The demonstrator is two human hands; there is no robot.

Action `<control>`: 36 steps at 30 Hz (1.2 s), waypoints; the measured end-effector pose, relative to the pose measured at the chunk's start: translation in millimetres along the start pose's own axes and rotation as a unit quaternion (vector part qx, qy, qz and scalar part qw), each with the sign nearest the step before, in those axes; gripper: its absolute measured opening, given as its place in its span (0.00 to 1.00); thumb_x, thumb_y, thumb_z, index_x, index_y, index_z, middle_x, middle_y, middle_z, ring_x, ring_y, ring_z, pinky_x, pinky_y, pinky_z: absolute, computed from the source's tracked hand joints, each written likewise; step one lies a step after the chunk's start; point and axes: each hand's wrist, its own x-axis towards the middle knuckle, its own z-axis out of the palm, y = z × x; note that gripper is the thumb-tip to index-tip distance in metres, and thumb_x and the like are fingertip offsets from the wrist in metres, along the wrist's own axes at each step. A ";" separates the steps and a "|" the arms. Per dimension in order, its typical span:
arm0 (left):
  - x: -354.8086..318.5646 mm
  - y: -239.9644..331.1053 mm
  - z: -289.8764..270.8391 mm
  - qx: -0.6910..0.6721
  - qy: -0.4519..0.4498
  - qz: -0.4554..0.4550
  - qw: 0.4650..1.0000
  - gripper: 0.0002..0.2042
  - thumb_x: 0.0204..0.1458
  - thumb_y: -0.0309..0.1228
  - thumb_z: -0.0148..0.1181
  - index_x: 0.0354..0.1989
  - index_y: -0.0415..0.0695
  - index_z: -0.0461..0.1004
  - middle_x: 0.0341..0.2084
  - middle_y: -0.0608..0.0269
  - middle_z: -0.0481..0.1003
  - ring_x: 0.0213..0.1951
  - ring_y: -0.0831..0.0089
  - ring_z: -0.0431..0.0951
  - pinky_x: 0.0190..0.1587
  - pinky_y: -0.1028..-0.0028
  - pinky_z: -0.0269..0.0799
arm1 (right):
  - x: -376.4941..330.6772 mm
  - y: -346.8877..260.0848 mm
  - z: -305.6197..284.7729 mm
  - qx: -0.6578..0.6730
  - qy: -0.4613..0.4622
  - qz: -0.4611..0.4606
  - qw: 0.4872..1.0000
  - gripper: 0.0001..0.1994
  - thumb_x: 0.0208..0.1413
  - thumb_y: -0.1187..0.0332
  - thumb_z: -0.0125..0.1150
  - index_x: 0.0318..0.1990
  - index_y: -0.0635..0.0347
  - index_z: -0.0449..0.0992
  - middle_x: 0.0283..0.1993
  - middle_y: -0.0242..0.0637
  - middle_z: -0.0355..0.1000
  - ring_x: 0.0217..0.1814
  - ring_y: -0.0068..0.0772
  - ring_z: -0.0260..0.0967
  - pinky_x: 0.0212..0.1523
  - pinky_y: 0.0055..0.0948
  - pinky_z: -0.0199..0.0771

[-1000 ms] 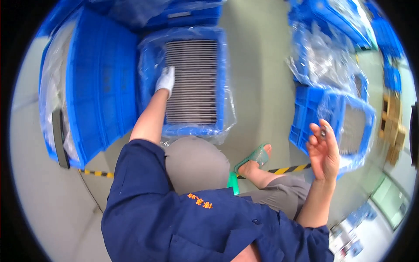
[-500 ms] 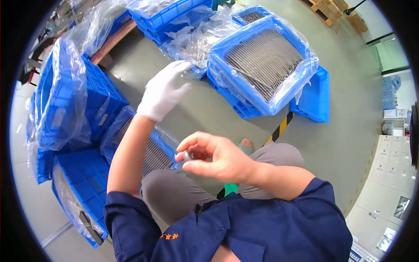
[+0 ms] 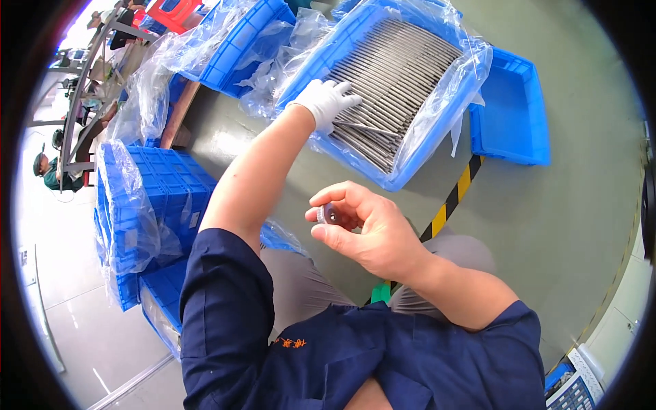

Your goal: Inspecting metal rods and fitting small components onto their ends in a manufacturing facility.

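Observation:
My left hand (image 3: 324, 104), in a white glove, is over the left edge of a blue crate (image 3: 388, 179) lined with clear plastic. Its fingers are extended and slightly apart at the ends of the thin metal rods (image 3: 403, 72) lying in rows inside. Whether the fingertips touch the rods I cannot tell. Just beside the hand, one loose rod (image 3: 369, 128) lies askew across the others. Bare and nearer to me, my right hand (image 3: 372, 229) holds a small round metal piece with a ridged rim (image 3: 326, 214) between thumb and fingers.
An upturned-edge blue tray (image 3: 509, 113) sits on the floor right of the crate. Stacked blue crates (image 3: 160, 198) with plastic stand at the left; another crate (image 3: 239, 51) is farther back. Yellow-black tape (image 3: 454, 198) crosses the floor. A person (image 3: 58, 174) is far left.
My left hand has moved right and forward from above the floor to the rods in the crate. My right hand still holds the round metal piece, and the view has shifted.

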 end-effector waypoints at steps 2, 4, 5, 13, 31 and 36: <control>0.2 -8.2 8.9 0.008 0.034 0.035 0.999 0.24 0.34 0.28 0.58 0.45 0.56 0.65 0.43 0.65 0.65 0.44 0.67 0.67 0.43 0.70 0.64 | -2.6 -3.9 -5.7 0.007 0.005 0.002 1.000 0.13 0.47 0.72 0.57 0.42 0.60 0.66 0.36 0.29 0.67 0.34 0.12 0.60 0.37 0.15 0.64; -2.0 -15.4 11.1 0.020 0.063 0.100 0.993 0.10 0.40 0.24 0.48 0.30 0.52 0.71 0.33 0.67 0.70 0.35 0.67 0.72 0.35 0.70 0.67 | -3.5 -6.6 -10.0 -0.011 0.001 -0.007 1.000 0.13 0.47 0.72 0.57 0.42 0.60 0.66 0.36 0.29 0.67 0.33 0.12 0.60 0.37 0.15 0.64; -2.8 -15.9 13.0 0.020 0.060 0.103 0.993 0.10 0.40 0.24 0.48 0.30 0.52 0.71 0.33 0.67 0.70 0.35 0.67 0.72 0.35 0.70 0.67 | -3.8 -7.2 -11.7 -0.007 0.003 -0.007 1.000 0.13 0.47 0.72 0.57 0.42 0.60 0.66 0.36 0.29 0.67 0.33 0.12 0.60 0.37 0.15 0.64; -4.5 -8.9 24.9 -0.148 0.203 0.005 0.968 0.17 0.35 0.21 0.51 0.38 0.49 0.69 0.37 0.63 0.69 0.37 0.63 0.72 0.36 0.68 0.69 | -6.0 -7.8 -12.3 -0.004 -0.016 -0.012 1.000 0.13 0.48 0.72 0.57 0.41 0.62 0.66 0.34 0.28 0.67 0.31 0.11 0.60 0.35 0.14 0.64; 11.7 -6.0 17.0 -0.008 0.008 -0.048 0.999 0.14 0.33 0.25 0.53 0.33 0.46 0.70 0.35 0.60 0.69 0.40 0.63 0.69 0.38 0.68 0.66 | -0.3 -5.0 -8.9 -0.002 -0.026 -0.004 1.000 0.13 0.48 0.73 0.57 0.41 0.62 0.66 0.35 0.27 0.67 0.32 0.11 0.60 0.36 0.14 0.64; 7.1 -4.2 13.2 -0.008 0.000 -0.012 1.000 0.07 0.36 0.27 0.51 0.27 0.45 0.72 0.28 0.58 0.71 0.34 0.63 0.72 0.35 0.67 0.67 | -2.1 -9.0 -9.7 0.016 -0.032 0.017 0.999 0.13 0.48 0.74 0.56 0.42 0.62 0.65 0.36 0.29 0.66 0.35 0.13 0.61 0.38 0.15 0.64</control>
